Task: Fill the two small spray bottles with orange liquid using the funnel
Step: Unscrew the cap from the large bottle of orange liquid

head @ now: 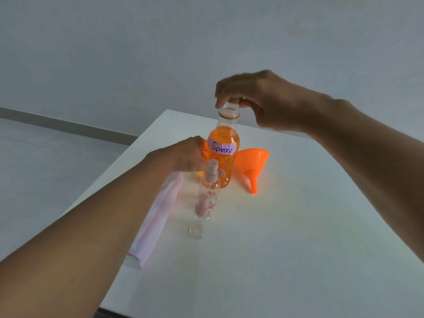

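A clear bottle of orange liquid (223, 154), labelled "Spray", stands upright near the table's far side. My left hand (185, 157) grips its body from the left. My right hand (259, 97) hovers over its open neck, fingers closed on the bottle cap (234, 101), which sits just above the mouth. In front of the bottle stand two small clear spray bottles with pink tops: a taller one (210, 187) and a shorter one (200, 216). An orange funnel (251, 165) lies on its side to the right of the big bottle, spout pointing toward me.
A folded pale pink cloth or paper (156, 216) lies along the left edge of the white table (286, 237). The table's left edge drops to a grey floor. A plain grey wall is behind.
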Demonstrator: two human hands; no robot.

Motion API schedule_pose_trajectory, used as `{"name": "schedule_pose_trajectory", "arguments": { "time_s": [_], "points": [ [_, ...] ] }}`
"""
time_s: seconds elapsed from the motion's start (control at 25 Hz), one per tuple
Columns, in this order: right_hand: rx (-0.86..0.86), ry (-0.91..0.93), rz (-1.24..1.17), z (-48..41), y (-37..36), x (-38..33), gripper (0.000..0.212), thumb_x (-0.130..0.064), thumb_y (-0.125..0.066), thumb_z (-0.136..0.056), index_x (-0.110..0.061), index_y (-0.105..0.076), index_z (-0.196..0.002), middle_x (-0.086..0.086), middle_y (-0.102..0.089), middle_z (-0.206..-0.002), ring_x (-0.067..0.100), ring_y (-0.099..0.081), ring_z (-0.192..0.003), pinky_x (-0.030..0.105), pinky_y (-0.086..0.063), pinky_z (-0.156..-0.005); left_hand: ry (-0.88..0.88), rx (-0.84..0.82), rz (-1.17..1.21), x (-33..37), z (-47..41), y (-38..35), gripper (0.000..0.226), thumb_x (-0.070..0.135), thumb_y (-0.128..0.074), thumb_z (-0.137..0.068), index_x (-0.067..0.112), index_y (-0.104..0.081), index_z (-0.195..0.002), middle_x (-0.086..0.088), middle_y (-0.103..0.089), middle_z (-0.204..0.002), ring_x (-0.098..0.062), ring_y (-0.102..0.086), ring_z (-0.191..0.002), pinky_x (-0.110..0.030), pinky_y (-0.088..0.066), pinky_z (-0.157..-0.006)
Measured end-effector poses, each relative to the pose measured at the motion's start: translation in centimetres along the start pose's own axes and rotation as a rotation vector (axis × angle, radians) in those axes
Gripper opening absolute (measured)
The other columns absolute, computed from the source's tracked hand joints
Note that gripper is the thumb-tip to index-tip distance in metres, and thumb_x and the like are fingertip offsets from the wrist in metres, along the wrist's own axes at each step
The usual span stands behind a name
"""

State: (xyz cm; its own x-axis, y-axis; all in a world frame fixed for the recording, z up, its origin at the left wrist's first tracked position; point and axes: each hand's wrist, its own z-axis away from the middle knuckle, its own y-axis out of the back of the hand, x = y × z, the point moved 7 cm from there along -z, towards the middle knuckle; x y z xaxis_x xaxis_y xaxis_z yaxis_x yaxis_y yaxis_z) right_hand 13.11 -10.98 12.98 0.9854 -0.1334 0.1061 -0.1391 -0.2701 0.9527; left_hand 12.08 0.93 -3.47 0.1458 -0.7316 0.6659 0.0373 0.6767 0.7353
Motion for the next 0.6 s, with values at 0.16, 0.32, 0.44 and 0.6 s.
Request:
{"name": "schedule_pose_trajectory", "arguments": {
  "time_s": [0.16,0.32,0.44,0.6],
  "points": [
    [0.190,-0.261,-0.155,1.7,0.9,3.0,0.039,-0.007,-0.070,-0.092,-0.021,-0.066,-0.128,0.003,-0.057,-0.120,0.012,-0.068,-0.096,0.018,-0.059,-0.085,0.017,-0.017,0.034,0.3,0.4,-0.1,0.013,0.044,-0.073,-0.081,0.033,-0.074,-0.088,0.013,-0.077,-0.091,-0.011,-0.070,-0.091,-0.040,-0.054,-0.093],
    [0.425,-0.502,-0.389,8.5,-5.4,3.4,0.030,-0.009,-0.079,-0.080,-0.015,-0.075,-0.110,0.006,-0.058,-0.104,0.013,-0.073,-0.076,0.015,-0.058,-0.080,0.101,0.010,0.035,0.8,0.8,0.1,0.011,0.037,-0.069,-0.085,0.030,-0.067,-0.076,0.007,-0.073,-0.084,-0.014,-0.067,-0.087,-0.027,-0.048,-0.077],
    [0.342,-0.613,-0.413,11.9,-11.8,0.3,0.023,-0.012,-0.081,-0.077,-0.015,-0.077,-0.099,0.003,-0.066,-0.098,0.016,-0.071,-0.076,0.031,-0.062,-0.076,0.076,0.025,0.024,1.0,1.1,0.2,0.013,0.038,-0.074,-0.081,0.030,-0.066,-0.074,0.008,-0.070,-0.080,-0.015,-0.064,-0.085,-0.024,-0.046,-0.074],
    [0.166,-0.816,-0.357,12.7,-16.0,-1.9,0.010,-0.023,-0.072,-0.088,-0.017,-0.077,-0.094,-0.001,-0.072,-0.101,0.017,-0.065,-0.081,0.036,-0.060,-0.074,0.117,-0.025,0.116,0.4,1.0,-0.1,0.015,0.031,-0.072,-0.079,0.022,-0.071,-0.090,0.001,-0.077,-0.096,-0.018,-0.070,-0.095,-0.038,-0.053,-0.093]
  ]
}}
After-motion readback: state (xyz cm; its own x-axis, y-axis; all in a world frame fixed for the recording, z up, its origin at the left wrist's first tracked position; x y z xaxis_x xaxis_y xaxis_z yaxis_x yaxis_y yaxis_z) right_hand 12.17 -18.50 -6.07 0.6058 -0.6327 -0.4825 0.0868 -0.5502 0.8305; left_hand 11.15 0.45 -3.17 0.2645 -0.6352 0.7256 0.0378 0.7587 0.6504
